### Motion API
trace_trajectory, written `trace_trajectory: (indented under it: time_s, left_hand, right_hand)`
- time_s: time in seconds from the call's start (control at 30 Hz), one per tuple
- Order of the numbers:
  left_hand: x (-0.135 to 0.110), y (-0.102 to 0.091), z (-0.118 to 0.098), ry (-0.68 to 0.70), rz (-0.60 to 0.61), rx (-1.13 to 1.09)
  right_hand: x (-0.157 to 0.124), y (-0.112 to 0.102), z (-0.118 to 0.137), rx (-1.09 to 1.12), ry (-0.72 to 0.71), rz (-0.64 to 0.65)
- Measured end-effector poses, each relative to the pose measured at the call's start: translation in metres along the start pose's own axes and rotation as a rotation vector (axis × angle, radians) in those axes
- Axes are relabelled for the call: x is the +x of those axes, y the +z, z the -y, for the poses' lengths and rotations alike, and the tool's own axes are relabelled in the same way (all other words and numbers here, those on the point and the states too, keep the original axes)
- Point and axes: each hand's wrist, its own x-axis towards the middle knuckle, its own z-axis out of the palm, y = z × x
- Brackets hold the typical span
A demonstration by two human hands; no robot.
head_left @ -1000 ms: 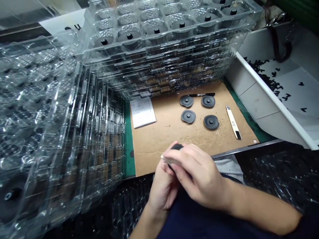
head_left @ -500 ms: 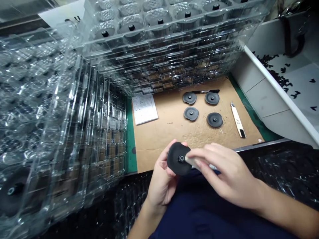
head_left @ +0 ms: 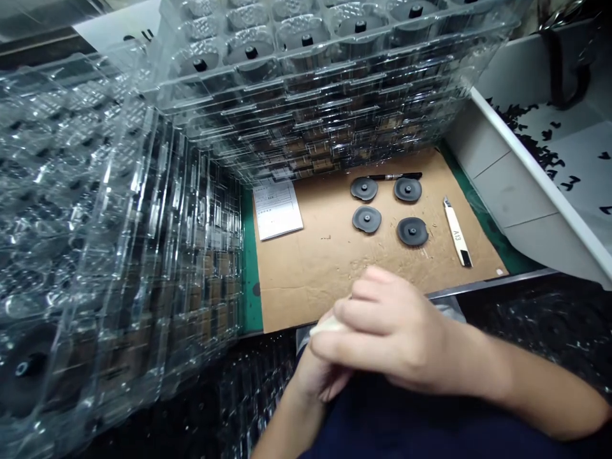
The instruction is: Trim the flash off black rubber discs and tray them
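Observation:
My right hand (head_left: 396,344) is closed low in the middle, over my lap, pinching a small white tool (head_left: 326,327) whose tip pokes out to the left. It lies across my left hand (head_left: 319,381), of which only the wrist, palm and some curled fingers show beneath it. What the left hand holds is hidden. Several black round discs (head_left: 366,218) with small centre hubs lie in a square on the brown cardboard sheet (head_left: 310,268) beyond my hands.
Tall stacks of clear plastic trays (head_left: 306,95) holding black discs stand at the back, and more stacks (head_left: 95,242) fill the left. A white utility knife (head_left: 458,240), a black pen (head_left: 396,176) and a paper slip (head_left: 277,208) lie on the cardboard. A white bin (head_left: 535,172) with black scraps stands right.
My right hand has slid left and over my left hand, covering the black disc that the left hand held up half a second ago.

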Motion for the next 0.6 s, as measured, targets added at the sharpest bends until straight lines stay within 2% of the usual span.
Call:
trace_trajectory:
  time_s: [0.07, 0.17, 0.27, 0.37, 0.43, 0.5, 0.6]
  left_hand:
    - [0.0, 0.001, -0.001, -0.05, 0.056, -0.036]
    - [-0.003, 0.002, -0.007, -0.128, 0.134, -0.124]
    - [-0.005, 0.0, -0.01, -0.149, 0.193, -0.187]
    - [-0.005, -0.003, -0.008, -0.157, 0.2, -0.181]
    - [-0.004, -0.004, -0.007, -0.161, 0.196, -0.173]
    - [-0.004, -0.004, -0.006, -0.156, 0.207, -0.173]
    - [-0.003, 0.001, -0.007, -0.137, 0.217, -0.138]
  right_hand:
    - [-0.004, -0.001, -0.014, 0.041, 0.102, 0.0]
    - [-0.02, 0.004, -0.041, 0.078, 0.433, -0.011]
    - [-0.047, 0.026, -0.053, 0.164, 0.636, 0.024]
    - [-0.073, 0.058, -0.051, 0.293, 0.68, 0.092]
    - [-0.084, 0.069, -0.048, 0.326, 0.686, 0.102]
    - [-0.084, 0.065, -0.045, 0.316, 0.715, 0.065]
    - [-0.067, 0.035, -0.03, 0.238, 0.757, -0.131]
